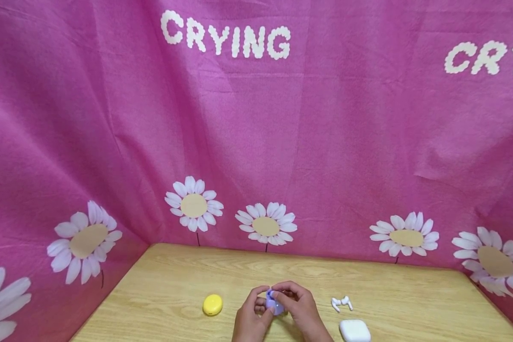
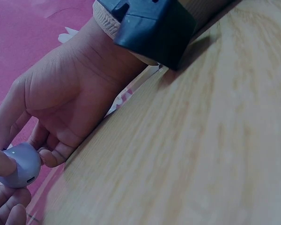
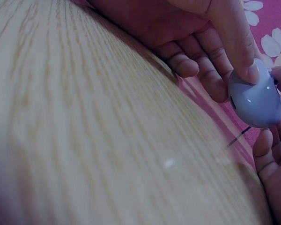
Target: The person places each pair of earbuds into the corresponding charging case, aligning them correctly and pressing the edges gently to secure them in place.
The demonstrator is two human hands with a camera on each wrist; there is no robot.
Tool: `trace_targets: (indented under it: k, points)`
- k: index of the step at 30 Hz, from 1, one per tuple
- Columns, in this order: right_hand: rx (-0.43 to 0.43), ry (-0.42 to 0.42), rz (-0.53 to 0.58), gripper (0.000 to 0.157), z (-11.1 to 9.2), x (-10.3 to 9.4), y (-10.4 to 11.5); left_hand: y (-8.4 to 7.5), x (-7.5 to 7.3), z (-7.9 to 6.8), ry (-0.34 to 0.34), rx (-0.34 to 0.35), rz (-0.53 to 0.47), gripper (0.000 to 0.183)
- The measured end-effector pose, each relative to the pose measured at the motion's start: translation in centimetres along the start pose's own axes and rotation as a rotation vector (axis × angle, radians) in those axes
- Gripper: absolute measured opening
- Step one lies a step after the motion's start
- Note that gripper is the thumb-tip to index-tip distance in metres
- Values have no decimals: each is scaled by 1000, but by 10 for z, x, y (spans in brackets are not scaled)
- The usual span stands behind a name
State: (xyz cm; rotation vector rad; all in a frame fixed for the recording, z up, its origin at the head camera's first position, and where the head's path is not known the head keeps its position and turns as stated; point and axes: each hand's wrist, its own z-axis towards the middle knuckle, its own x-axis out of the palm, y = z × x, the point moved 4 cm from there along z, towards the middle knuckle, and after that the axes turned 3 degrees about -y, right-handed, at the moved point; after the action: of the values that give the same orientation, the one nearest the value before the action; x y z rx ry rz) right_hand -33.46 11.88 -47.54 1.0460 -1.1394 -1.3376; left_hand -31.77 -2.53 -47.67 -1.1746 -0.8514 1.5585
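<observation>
Wooden tabletop (image 1: 158, 289), purple case (image 1: 276, 306) between fingers (image 1: 293, 287)

Light wood-grain table (image 1: 166, 270), pale yellow-brown top. Directly on it: 1 glossy yellow rounded case (image 1: 213, 304), left side; 2 small white stemmed earbuds (image 1: 335, 303), right side, close together; 1 white rounded-rectangular case (image 1: 355, 331), near the earbuds, at bottom frame edge.

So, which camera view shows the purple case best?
The right wrist view: the purple case appears largest there, its slot visible. Left wrist shows it smaller, slot visible too; the head view shows it tiny.
</observation>
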Motion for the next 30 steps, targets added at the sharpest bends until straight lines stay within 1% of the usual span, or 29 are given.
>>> trace_targets:
  k: [8, 19, 30]
  points:
    - [-9, -10, 6, 25, 1, 0, 0, 0, 0, 0, 1, -18, -5, 45]
    - [0, -3, -3, 27, 1, 0, -1, 1, 0, 0, -6, -10, -18, 44]
    - [-20, 7, -4, 28, -1, 0, 2, -1, 1, 0, -9, 6, -32, 44]
